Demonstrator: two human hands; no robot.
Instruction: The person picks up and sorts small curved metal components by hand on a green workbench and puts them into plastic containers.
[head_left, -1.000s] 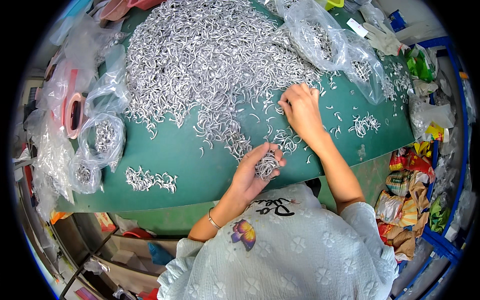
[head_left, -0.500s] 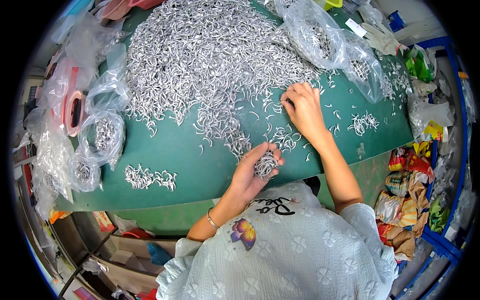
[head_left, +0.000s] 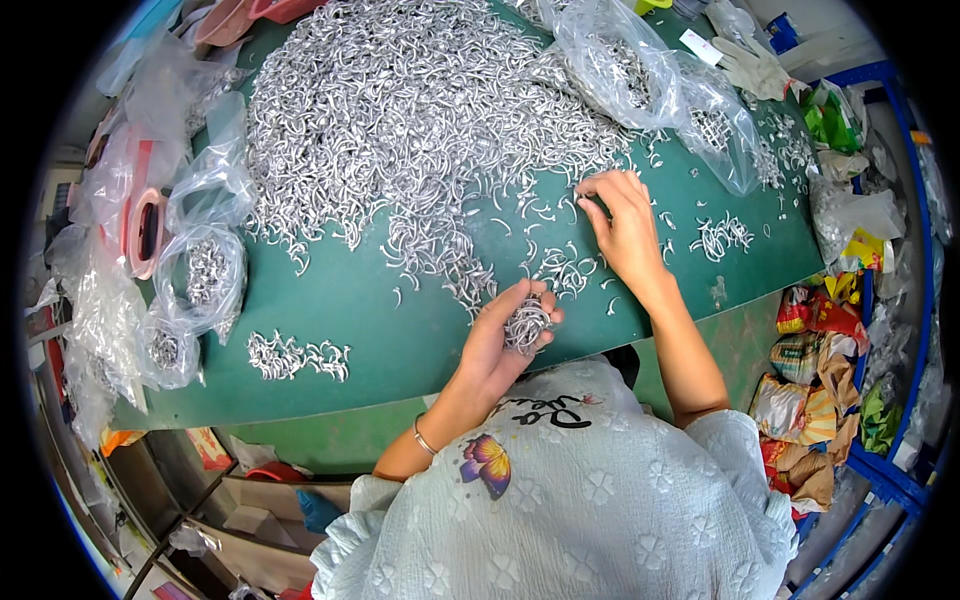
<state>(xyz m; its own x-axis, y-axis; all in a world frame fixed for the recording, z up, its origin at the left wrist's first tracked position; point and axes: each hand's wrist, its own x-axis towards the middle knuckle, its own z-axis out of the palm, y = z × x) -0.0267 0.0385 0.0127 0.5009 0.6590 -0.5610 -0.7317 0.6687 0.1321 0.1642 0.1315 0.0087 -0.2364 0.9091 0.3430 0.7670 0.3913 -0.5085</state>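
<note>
My left hand (head_left: 492, 335), with a bracelet on the wrist, is cupped around a handful of small curved silver metal pieces (head_left: 527, 323) just above the table's near edge. To the right and farther away, my right hand (head_left: 622, 228) has its thumb and forefinger drawn together in a pinch over scattered pieces. Whatever lies between those fingertips is too small to make out. A broad heap of similar curved pieces (head_left: 400, 110) covers the far middle of the green table (head_left: 400, 355). Between my hands lies a small loose cluster (head_left: 566, 272).
Small piles lie at the near left (head_left: 297, 357) and at the right (head_left: 722, 238). Clear plastic bags holding pieces stand at the left (head_left: 208, 280) and far right (head_left: 722, 135). A white glove (head_left: 752, 72) rests at the back right. Blue shelving (head_left: 915, 300) rises beyond the table's right end.
My right hand has shifted slightly down and right, its forefinger stretching out from a more curled posture. My left hand stays around its handful. The whole view has shifted a little.
</note>
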